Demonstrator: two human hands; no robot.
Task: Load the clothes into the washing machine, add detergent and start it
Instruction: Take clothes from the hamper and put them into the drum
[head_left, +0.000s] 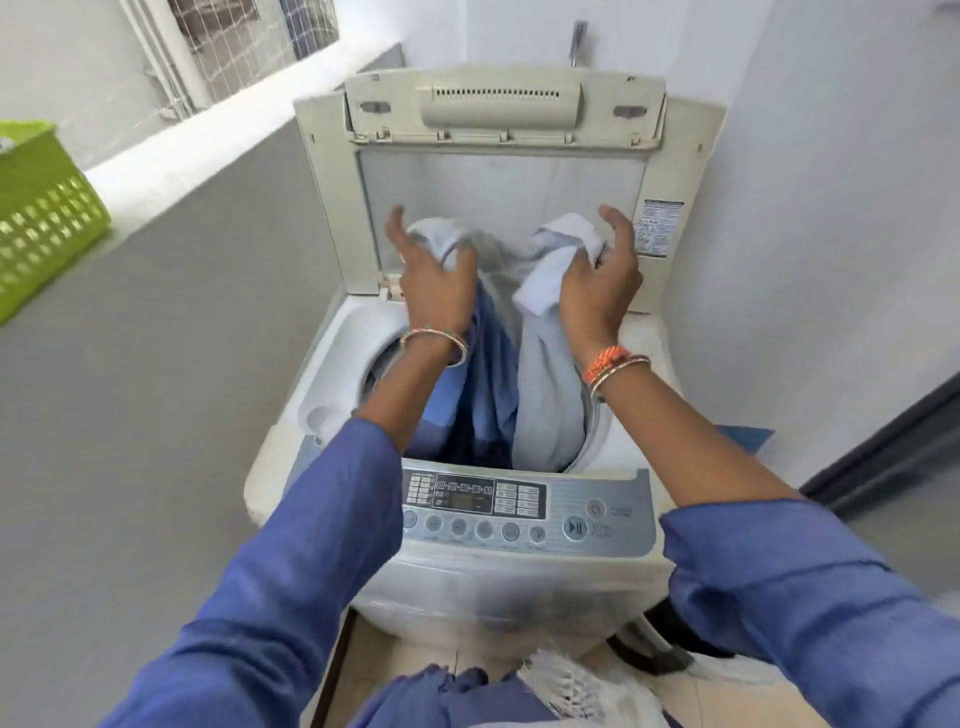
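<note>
A white top-loading washing machine (332, 358) stands before me with its lid (498, 171) raised against the wall. Both hands hold up a pale blue and white garment (545, 395) over the drum opening; its lower part hangs down into the drum. My left hand (434, 280) grips one bunched end, and my right hand (597, 280) grips the other. Darker blue clothes (467, 431) lie inside the drum beneath it. The control panel (519, 509) with its buttons runs along the machine's near edge.
A green plastic basket (41, 208) sits on the grey ledge at the far left. White walls close in behind and to the right of the machine. White and blue fabric (571, 680) lies low in front of the machine. A tap pipe (576, 41) sticks out above the lid.
</note>
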